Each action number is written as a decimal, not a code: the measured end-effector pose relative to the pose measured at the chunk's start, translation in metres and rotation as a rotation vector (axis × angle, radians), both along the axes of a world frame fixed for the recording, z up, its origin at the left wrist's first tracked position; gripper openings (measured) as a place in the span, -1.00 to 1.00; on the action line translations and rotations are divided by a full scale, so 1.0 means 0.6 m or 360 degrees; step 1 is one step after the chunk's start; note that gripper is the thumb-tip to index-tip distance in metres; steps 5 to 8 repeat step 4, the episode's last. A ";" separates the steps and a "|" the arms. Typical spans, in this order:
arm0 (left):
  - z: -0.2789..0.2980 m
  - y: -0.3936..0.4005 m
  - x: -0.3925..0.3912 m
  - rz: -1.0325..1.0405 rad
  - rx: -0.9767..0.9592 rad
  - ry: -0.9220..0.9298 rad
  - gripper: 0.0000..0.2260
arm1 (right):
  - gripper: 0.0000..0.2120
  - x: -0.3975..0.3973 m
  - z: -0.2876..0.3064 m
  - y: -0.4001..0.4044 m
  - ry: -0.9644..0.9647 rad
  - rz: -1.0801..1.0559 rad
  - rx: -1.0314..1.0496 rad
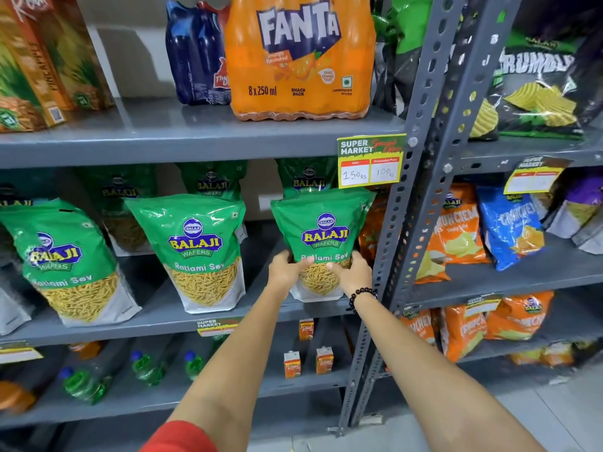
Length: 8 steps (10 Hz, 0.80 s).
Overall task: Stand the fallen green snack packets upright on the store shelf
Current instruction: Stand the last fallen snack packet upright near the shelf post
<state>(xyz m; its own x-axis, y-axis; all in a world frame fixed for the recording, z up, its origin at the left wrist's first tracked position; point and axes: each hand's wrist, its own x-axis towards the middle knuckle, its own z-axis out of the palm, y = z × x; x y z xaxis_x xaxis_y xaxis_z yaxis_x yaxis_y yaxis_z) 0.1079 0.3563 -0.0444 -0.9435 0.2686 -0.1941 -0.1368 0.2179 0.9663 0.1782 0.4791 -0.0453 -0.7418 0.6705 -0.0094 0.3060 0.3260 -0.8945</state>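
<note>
Both hands gripped one green packet at the right end of the middle shelf, close to the grey upright. The left hand clasped its lower left edge, thumb pressed across the front and the other fingers hidden behind. The right hand clasped the lower right edge the same way, thumb on the front over the clear window of yellow sev; a dark bead bracelet circled that wrist. The packet stood upright, its long axis vertical, sealed top edge up, white base down at the shelf's front edge, and its printed face turned outward. Whether the base rested fully on the shelf could not be told.

To its left, a second packet stood upright on the same shelf, leaning slightly back. Further left, a third packet tilted, top toward the left. More green packets stood behind in a back row. A price tag hung from the shelf above, just over the held packet, under a Fanta pack.
</note>
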 end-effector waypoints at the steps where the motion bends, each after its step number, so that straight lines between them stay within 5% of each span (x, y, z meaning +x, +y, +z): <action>1: -0.002 -0.002 0.004 -0.0006 -0.0020 0.0005 -0.61 | -0.62 0.003 -0.003 -0.001 -0.0007 0.0004 0.0018; 8: 0.003 -0.003 0.013 -0.0028 -0.0101 0.0063 -0.61 | -0.56 0.006 -0.001 -0.003 -0.0057 0.0095 -0.0031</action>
